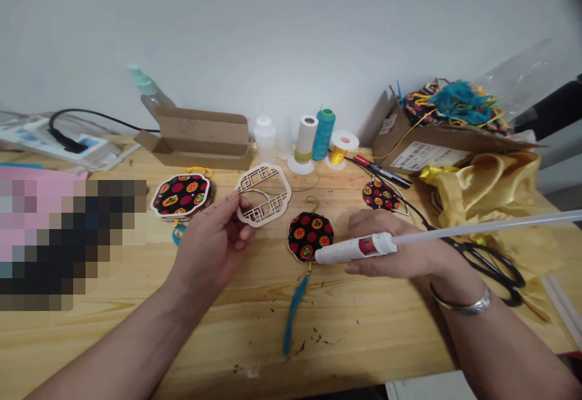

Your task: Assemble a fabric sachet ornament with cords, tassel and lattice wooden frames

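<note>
My left hand [218,236] pinches the lower left edge of a pale wooden lattice frame [284,182], tilted up above the table. My right hand [386,236] grips a white hot glue gun [341,251], with a long clear glue stick [482,226] coming out of its back. The gun's nozzle end is at the lower right rim of a black sachet with red and orange flower print [309,233], lying flat. A thin cord loop shows at the sachet's top, and a blue tassel [296,315] hangs from its bottom. Left of my left hand lies a stack of framed flowered sachets [179,197].
Behind stand a small cardboard box [204,139], plastic bottles and thread spools [324,136]. At right are a flowered piece [379,196], a marker [382,171], black scissors [491,263], yellow satin cloth [500,194] and a carton [431,148] full of tassels. Dark scraps litter the front.
</note>
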The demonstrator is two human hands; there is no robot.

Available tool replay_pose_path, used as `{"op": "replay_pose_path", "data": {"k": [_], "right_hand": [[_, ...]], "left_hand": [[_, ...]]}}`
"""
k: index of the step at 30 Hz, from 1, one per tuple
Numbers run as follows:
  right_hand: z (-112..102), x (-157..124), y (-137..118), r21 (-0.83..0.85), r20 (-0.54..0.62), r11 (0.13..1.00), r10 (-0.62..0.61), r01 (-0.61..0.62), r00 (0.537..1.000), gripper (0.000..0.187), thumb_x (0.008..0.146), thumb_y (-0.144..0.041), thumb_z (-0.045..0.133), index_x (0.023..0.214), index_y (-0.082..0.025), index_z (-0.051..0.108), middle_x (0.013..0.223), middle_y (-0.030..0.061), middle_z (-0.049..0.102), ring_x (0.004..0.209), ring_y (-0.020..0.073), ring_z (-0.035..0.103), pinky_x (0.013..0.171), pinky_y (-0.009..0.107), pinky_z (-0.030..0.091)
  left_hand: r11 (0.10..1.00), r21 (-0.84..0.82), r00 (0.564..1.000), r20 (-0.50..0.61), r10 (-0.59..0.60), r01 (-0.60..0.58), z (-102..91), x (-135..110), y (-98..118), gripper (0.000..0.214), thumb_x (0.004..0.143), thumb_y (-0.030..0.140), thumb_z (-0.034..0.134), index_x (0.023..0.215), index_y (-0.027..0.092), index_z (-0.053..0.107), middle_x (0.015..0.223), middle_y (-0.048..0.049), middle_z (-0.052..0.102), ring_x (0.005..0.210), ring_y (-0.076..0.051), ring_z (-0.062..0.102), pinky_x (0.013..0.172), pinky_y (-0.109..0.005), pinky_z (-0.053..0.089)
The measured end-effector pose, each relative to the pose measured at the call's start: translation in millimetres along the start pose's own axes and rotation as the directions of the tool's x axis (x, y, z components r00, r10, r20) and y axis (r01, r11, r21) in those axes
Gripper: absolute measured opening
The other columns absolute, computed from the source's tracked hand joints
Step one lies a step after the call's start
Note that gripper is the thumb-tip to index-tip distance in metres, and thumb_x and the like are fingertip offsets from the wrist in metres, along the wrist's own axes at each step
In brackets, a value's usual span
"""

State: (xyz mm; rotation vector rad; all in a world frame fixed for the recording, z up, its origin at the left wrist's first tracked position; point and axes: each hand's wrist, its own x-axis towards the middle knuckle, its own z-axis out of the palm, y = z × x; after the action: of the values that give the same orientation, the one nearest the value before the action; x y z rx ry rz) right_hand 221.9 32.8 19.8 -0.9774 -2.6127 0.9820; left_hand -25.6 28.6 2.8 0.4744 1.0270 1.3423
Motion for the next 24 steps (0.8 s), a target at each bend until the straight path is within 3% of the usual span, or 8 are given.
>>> {"op": "replay_pose_path", "data": {"k": [4,10,20,24], "right_hand": [[-2.7,-3.5,3.3,-0.015,-0.048,1.000,-0.006,0.005,0.999,0.033,0.077,-0.038,0.057,0.054,-0.017,0.047,0.055,-0.0014,0.047,0.056,0.0107,0.044,0.055,0.026,0.034],[-3.9,-7.8,8.2,0.000,-0.025,0.998,0.067,-0.067,0.997,0.032,0.075,-0.039,0.060,0.054,-0.017,0.048,0.056,-0.0024,0.047,0.055,0.0096,0.044,0.056,0.025,0.035],[-11.4,-15.7,8.7,0.179,0.051,0.967,0.172,-0.179,0.984,0.032,0.074,-0.039,0.062,0.055,-0.016,0.050,0.055,-0.0037,0.045,0.049,0.0074,0.041,0.047,0.022,0.033],[-17.8,-24.2,15.2,0.382,0.055,0.923,0.028,-0.047,0.998,0.031,0.073,-0.044,0.062,0.058,-0.017,0.055,0.056,-0.0025,0.047,0.053,0.0104,0.044,0.051,0.025,0.037]], "left_hand": [[1.000,0.010,1.000,-0.004,0.005,-0.005,-1.7,0.1,-0.3,0.014,0.080,0.015,0.053,0.066,0.014,0.057,0.064,0.0018,0.055,0.040,-0.003,0.041,0.030,-0.013,0.029],[1.000,0.010,1.000,-0.003,0.005,-0.005,-2.1,-0.8,-0.5,0.015,0.080,0.015,0.052,0.066,0.014,0.058,0.065,0.0016,0.055,0.040,-0.003,0.041,0.030,-0.014,0.029],[0.998,0.059,0.999,0.048,0.015,-0.018,-4.9,1.9,-3.1,0.013,0.078,0.017,0.055,0.067,0.014,0.060,0.066,0.0019,0.056,0.040,-0.002,0.042,0.031,-0.013,0.030],[0.975,0.220,0.994,0.106,-0.034,0.010,-8.4,0.8,-7.2,0.014,0.077,0.026,0.059,0.070,0.015,0.063,0.068,0.0015,0.059,0.042,-0.003,0.047,0.031,-0.012,0.030]]}}
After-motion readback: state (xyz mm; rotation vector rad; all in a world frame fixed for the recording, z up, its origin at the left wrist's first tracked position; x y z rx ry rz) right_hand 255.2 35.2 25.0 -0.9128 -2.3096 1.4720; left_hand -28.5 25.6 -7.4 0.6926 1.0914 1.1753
